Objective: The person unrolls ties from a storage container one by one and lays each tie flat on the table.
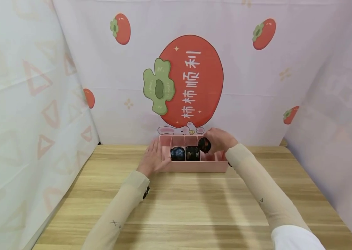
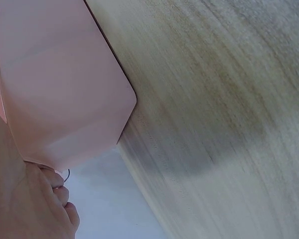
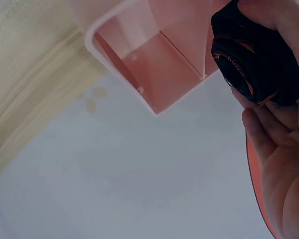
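So, a long pink plastic box split into compartments is set on the light wood-grain table, long side towards the person, right up near the white persimmon-print cloth backdrop. Probably turned that way so every compartment can be reached from above.

At the box's left end, the bare left hand is laid with fingers extended along the end wall and thumb spread to the front corner. Nothing is being carried there; my guess is the box is being steadied so it doesn't slide.

Over the right half of the box, a black rolled bundle with orange trim, seemingly fabric, is held by the bare right hand, thumb on one side and fingers on the other. It's gripped from the side, likely so the roll doesn't come undone. Whether the box is touched by it can't be told.

Inside the box, a dark blue patterned roll is seated second from the left, and a black roll with pale motifs third. Both look snug, so they're probably kept rolled by the compartment walls.
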`<state>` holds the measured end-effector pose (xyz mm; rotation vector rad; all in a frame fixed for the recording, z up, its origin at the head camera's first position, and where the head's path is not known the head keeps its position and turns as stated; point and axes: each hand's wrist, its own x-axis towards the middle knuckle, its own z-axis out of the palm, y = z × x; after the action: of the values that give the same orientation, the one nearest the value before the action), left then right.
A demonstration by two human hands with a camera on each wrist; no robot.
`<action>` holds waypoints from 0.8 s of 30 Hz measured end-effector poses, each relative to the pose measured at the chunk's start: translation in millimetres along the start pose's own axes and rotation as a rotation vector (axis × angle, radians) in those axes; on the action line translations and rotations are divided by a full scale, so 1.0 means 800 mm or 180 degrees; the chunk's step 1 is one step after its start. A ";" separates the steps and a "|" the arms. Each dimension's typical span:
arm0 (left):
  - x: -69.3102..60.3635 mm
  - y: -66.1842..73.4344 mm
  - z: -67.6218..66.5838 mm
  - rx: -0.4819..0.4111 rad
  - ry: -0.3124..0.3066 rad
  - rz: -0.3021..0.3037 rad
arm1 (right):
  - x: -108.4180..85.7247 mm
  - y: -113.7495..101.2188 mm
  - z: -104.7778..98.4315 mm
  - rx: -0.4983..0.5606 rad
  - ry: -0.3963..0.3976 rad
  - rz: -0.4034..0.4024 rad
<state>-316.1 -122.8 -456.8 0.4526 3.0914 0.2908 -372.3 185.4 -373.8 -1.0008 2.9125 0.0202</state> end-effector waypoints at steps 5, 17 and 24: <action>0.005 -0.003 0.006 -0.0069 -0.0025 0.0037 | -0.007 -0.003 -0.017 -0.0061 0.0105 -0.0033; -0.001 -0.006 -0.003 0.0089 -0.0100 0.0049 | -0.027 -0.039 -0.062 -0.0063 0.0029 -0.0102; 0.000 -0.002 -0.003 0.0090 -0.0086 0.0075 | -0.044 -0.056 -0.075 -0.0100 -0.0116 -0.0027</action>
<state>-317.0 -124.9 -455.2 0.4895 3.0693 0.2395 -320.2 169.4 -311.4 -1.0064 2.8837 0.0832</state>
